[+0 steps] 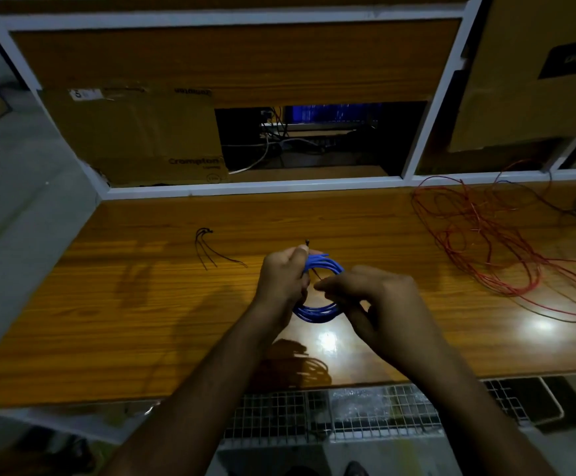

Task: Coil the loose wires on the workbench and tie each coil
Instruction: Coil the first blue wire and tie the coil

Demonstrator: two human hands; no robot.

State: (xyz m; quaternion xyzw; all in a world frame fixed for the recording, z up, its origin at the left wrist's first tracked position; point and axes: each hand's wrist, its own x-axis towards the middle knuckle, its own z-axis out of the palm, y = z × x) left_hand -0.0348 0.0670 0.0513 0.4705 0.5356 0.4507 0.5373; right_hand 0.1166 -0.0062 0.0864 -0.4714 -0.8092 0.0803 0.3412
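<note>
Both hands meet over the middle of the workbench (142,304), sharing one blue coil (317,312) held just above the wood. Left hand (284,286) grips the coil's left side with curled fingers, thumb pressed near its top, where a thin dark tie wire (308,242) pokes up past the thumb. Right hand (379,304) closes on the coil's right side, fingertips pinched toward the centre of the loop; what exactly they pinch is too small to tell, though a dark strand crosses the opening there.

Beyond the right hand, well apart from it, a loose tangle of red wire (506,249) sprawls across the bench, uncoiled. Beyond the left hand and to its outer side lie a few short dark tie wires (211,249), near but out of immediate reach.

Seen from the bench side, the coil stands roughly upright between the palms, its ring facing the person, the tie spot at the upper left rim, under the left thumb. That puts the left hand on the binding point, with the right hand free to work the strand round the bundle. Judged from this, the blue coil is wound and its tying is under way; the red wire remains to be done, and lies nearer the right arm.
</note>
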